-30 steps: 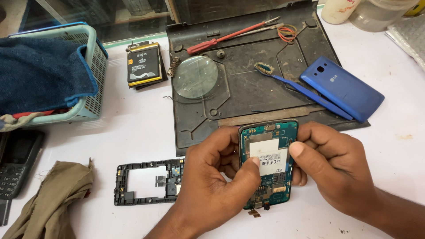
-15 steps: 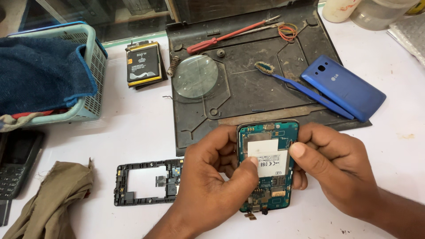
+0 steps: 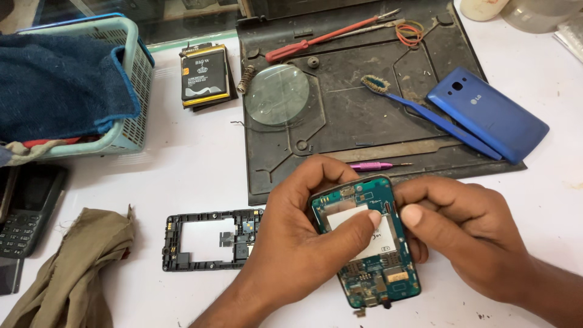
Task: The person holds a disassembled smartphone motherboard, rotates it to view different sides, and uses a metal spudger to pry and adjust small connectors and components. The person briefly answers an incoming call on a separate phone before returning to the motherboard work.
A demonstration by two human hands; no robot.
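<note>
A phone with its back off lies between my hands, its teal circuit board and a white label facing up. My left hand grips its left side, with the thumb pressed across the label. From the right, my right hand holds the other edge, thumb near the board's upper right. A black plastic phone frame rests on the white table just left of my left hand.
A dark work mat carries a round lens, red screwdriver, blue toothbrush, pink tool and blue back cover. A battery, teal basket with blue cloth, keypad phone and olive rag lie left.
My left thumb has slid across the white label, and the phone has tilted slightly counter-clockwise between my hands. Everything else on the table stays put.
</note>
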